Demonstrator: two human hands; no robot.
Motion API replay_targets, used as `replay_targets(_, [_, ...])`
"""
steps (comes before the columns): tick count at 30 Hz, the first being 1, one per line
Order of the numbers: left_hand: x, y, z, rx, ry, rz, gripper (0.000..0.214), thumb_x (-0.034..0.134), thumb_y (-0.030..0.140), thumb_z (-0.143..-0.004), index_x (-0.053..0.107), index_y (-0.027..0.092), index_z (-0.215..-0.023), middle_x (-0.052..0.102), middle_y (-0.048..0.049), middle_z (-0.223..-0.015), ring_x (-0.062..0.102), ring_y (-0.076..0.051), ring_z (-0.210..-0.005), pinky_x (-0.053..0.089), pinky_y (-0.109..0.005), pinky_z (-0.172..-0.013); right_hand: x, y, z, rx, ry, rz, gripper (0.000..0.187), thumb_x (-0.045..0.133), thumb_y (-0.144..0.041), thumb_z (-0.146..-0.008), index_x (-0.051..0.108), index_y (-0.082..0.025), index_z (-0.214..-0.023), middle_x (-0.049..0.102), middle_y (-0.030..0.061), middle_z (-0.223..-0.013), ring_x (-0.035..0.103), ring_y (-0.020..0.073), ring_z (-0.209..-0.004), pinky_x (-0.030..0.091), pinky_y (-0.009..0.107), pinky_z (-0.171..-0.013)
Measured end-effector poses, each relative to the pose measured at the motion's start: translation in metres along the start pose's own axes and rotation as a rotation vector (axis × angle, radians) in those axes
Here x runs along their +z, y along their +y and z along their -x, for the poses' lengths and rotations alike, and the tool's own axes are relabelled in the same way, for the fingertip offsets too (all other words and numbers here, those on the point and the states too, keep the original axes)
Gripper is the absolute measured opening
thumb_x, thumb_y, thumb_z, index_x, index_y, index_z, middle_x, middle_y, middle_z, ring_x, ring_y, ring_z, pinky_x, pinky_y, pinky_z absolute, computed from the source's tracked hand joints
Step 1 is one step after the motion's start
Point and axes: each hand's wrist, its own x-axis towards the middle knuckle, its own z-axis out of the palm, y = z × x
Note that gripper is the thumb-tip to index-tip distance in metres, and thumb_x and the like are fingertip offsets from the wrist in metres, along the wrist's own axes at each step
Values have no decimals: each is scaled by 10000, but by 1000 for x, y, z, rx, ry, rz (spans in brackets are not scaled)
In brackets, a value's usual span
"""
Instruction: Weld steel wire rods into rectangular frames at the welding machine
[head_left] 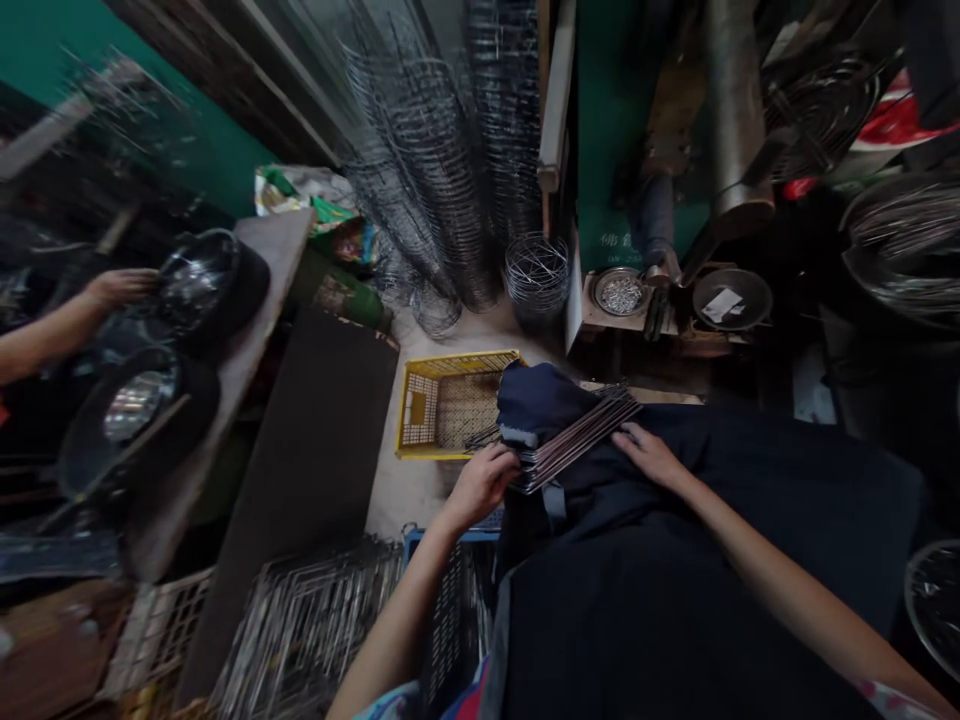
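A bundle of thin bent metal wires (574,445) lies slantwise across the dark cloth (720,560) over my lap. The wires are stacked close together, their upper end pointing right. At the lower left end, my left hand (486,483) is closed with its fingers round the wire ends. My right hand (651,457) grips the bundle's right side near the upper end, its fingertips against the wires. Just beyond my left hand stands a yellow plastic basket (420,365), partly covered by the cloth, with a few dark wires at its near right corner.
Tall stacks of wire rings (450,180) stand at the back. A blue crate (444,590) and many wire frames (307,620) are at lower left. At left, another person's hand (127,287) reaches to a black bowl (244,280). A metal dish (600,292) sits by a machine.
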Motion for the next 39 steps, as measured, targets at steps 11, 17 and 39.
replay_targets(11, [-58, 70, -60, 112, 24, 122, 248, 520, 373, -911, 679, 183, -921, 690, -52, -872, 612, -188, -826, 450, -278, -797, -4, 6, 71, -407, -179, 595, 490, 458, -463, -955, 537, -237, -1383, 628, 120, -1109, 612, 266, -999, 521, 405, -879])
replay_targets(17, [-47, 82, -62, 153, -246, 69, 314, 460, 372, -948, 723, 200, -940, 691, -53, -882, 633, -186, -821, 473, -268, -753, -10, 15, 79, -408, -120, 534, 481, 487, -470, -948, 537, -246, -1370, 610, 110, -1139, 601, 256, -1030, 513, 391, -911])
replay_targets(39, [-66, 29, -98, 26, 78, -5, 424, 479, 596, -850, 543, 192, -738, 575, -6, -700, 547, -172, -712, 447, -254, -687, -26, -4, 99, -319, -89, 944, 283, 587, -320, -921, 624, -159, -1151, 617, 129, -1089, 599, 258, -1002, 516, 356, -831])
